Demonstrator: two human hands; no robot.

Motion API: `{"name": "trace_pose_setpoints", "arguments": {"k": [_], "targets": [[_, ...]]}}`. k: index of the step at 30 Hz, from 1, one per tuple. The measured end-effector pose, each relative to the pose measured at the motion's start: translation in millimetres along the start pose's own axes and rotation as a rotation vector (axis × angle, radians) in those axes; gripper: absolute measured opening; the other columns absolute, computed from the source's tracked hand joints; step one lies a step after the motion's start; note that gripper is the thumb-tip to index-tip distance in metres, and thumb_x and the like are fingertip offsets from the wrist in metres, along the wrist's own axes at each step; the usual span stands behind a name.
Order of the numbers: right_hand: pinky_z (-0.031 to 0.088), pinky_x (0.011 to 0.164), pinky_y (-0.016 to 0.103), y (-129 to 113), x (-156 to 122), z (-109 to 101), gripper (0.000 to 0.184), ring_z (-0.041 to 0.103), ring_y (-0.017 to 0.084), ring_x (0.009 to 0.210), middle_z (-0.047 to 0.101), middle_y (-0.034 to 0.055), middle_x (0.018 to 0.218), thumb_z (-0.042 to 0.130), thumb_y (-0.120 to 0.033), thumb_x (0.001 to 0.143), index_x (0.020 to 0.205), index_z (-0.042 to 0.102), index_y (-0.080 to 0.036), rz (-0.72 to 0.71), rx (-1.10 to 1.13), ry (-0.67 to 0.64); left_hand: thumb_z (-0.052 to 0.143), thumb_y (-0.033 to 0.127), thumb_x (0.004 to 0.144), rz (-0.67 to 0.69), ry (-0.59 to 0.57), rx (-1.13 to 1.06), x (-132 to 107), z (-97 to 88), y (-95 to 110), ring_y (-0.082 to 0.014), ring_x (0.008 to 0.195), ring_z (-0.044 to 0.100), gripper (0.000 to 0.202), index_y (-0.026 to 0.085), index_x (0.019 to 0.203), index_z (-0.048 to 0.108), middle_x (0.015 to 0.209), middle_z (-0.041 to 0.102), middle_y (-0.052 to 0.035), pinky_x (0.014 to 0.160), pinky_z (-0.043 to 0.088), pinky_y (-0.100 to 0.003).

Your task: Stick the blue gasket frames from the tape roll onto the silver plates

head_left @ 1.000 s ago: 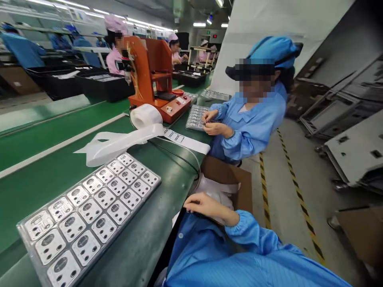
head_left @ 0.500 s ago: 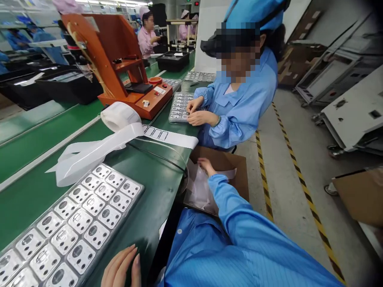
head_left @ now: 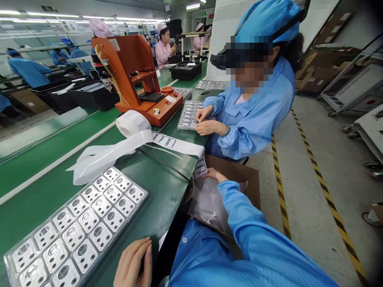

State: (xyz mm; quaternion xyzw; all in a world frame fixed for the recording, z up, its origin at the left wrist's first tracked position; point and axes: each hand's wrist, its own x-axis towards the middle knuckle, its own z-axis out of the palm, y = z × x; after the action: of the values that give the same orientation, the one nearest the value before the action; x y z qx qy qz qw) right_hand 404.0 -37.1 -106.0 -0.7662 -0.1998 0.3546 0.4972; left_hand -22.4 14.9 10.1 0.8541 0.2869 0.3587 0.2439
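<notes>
Two hands are apart. We place our left hand [head_left: 134, 263], fingers loosely extended, beside the tray [head_left: 123, 226] on the green bench [head_left: 158, 185]. Our right hand [head_left: 214, 174] touches the label strip [head_left: 179, 146] where it hangs over the edge, above the carton [head_left: 253, 179]; we cannot tell whether its fingers clamp.

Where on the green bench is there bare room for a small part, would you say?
Bare patches: between the tray, left hand and near edge of the green bench; and between the tray and pale rail. It is crowded around the label roll, white film, label strip and orange machine.
</notes>
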Motion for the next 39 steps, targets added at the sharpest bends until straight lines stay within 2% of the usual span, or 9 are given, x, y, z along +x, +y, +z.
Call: {"name": "trace_pose_setpoints", "arguments": {"k": [3, 6, 9, 11, 16, 20, 23, 32, 39], "targets": [[0.057, 0.08, 0.034, 22.4, -26.8, -13.4, 0.026, 0.066, 0.017, 0.089, 0.068, 0.0033, 0.101, 0.062, -0.038, 0.094, 0.101, 0.067, -0.014, -0.034, 0.029, -0.05, 0.065, 0.014, 0.085, 0.017, -0.062, -0.098, 13.3, 22.5, 18.1, -0.023, 0.093, 0.069, 0.017, 0.025, 0.096, 0.073, 0.097, 0.075, -0.0067, 0.088, 0.054, -0.036], [0.055, 0.084, 0.037, 33.1, -53.5, -21.7, 0.033, 0.068, 0.019, 0.089, 0.072, 0.0041, 0.094, 0.073, -0.045, 0.084, 0.093, 0.069, -0.014, -0.104, 0.095, -0.052, 0.059, 0.021, 0.091, 0.037, -0.157, -0.269, 32.0, 71.8, 34.0, -0.0206, 0.09, 0.07, 0.015, 0.022, 0.097, 0.072, 0.095, 0.075, -0.0068, 0.083, 0.057, -0.034], [0.054, 0.086, 0.042, 33.2, -75.5, -24.8, 0.056, 0.069, 0.026, 0.093, 0.075, 0.0075, 0.098, 0.079, -0.062, 0.065, 0.098, 0.071, -0.017, -0.179, 0.179, -0.036, 0.06, 0.026, 0.089, -0.158, -0.38, -0.412, 49.8, 134.4, 43.7, -0.0236, 0.104, 0.069, 0.026, 0.019, 0.113, 0.066, 0.113, 0.072, -0.0111, 0.095, 0.055, -0.041], [0.054, 0.086, 0.043, 29.9, -86.3, -26.2, 0.063, 0.069, 0.029, 0.095, 0.075, 0.0089, 0.102, 0.078, -0.066, 0.062, 0.104, 0.071, -0.018, -0.218, 0.215, -0.036, 0.069, 0.029, 0.083, -0.379, -0.472, -0.522, 60.2, 171.8, 48.0, -0.0273, 0.11, 0.067, 0.055, 0.016, 0.134, 0.053, 0.126, 0.066, -0.0173, 0.098, 0.053, -0.046], [0.056, 0.084, 0.043, 18.5, -101.0, -31.2, 0.051, 0.069, 0.028, 0.091, 0.075, 0.0097, 0.101, 0.079, -0.057, 0.067, 0.099, 0.072, -0.019, -0.276, 0.222, -0.083, 0.076, 0.032, 0.078, -0.625, -0.432, -1.108, 87.3, 225.2, 57.1, -0.0253, 0.109, 0.067, 0.097, 0.015, 0.154, 0.017, 0.131, 0.061, -0.0209, 0.099, 0.052, -0.044], [0.056, 0.086, 0.041, 8.1, -105.0, -35.6, 0.063, 0.068, 0.026, 0.098, 0.072, 0.0097, 0.111, 0.079, -0.051, 0.071, 0.125, 0.061, -0.023, -0.341, 0.227, -0.095, 0.075, 0.02, 0.075, -0.588, -0.327, -1.279, 106.5, 235.9, 60.6, -0.0234, 0.113, 0.066, 0.085, 0.016, 0.147, 0.029, 0.128, 0.064, -0.0166, 0.102, 0.049, -0.039], [0.056, 0.088, 0.04, -0.8, -102.3, -40.3, 0.076, 0.067, 0.022, 0.102, 0.066, 0.0099, 0.12, 0.071, -0.049, 0.079, 0.145, 0.04, -0.029, -0.479, 0.134, -0.035, 0.065, 0.01, 0.078, -0.503, -0.303, -1.097, 112.8, 236.1, 59.5, -0.0207, 0.112, 0.065, 0.064, 0.017, 0.138, 0.043, 0.127, 0.065, -0.0132, 0.099, 0.05, -0.034], [0.053, 0.079, 0.037, -29.1, -82.7, -52.4, 0.033, 0.063, 0.021, 0.08, 0.07, 0.0048, 0.087, 0.076, -0.046, 0.073, 0.096, 0.073, -0.021, -0.556, -0.162, -0.014, 0.063, 0.004, 0.076, -0.458, -0.291, -0.738, 114.5, 228.1, 58.4, -0.0117, 0.074, 0.057, 0.032, 0.018, 0.105, 0.063, 0.088, 0.066, 0.0006, 0.073, 0.046, -0.024], [0.052, 0.075, 0.035, -40.1, -86.9, -54.8, 0.038, 0.061, 0.021, 0.078, 0.065, 0.0055, 0.081, 0.067, -0.059, 0.08, 0.078, 0.074, -0.022, -0.633, -0.251, 0.004, 0.067, 0.014, 0.079, -0.532, -0.307, -0.744, 114.4, 227.5, 58.9, -0.0096, 0.063, 0.051, 0.02, 0.017, 0.098, 0.065, 0.071, 0.06, 0.0041, 0.061, 0.04, -0.02]]}}
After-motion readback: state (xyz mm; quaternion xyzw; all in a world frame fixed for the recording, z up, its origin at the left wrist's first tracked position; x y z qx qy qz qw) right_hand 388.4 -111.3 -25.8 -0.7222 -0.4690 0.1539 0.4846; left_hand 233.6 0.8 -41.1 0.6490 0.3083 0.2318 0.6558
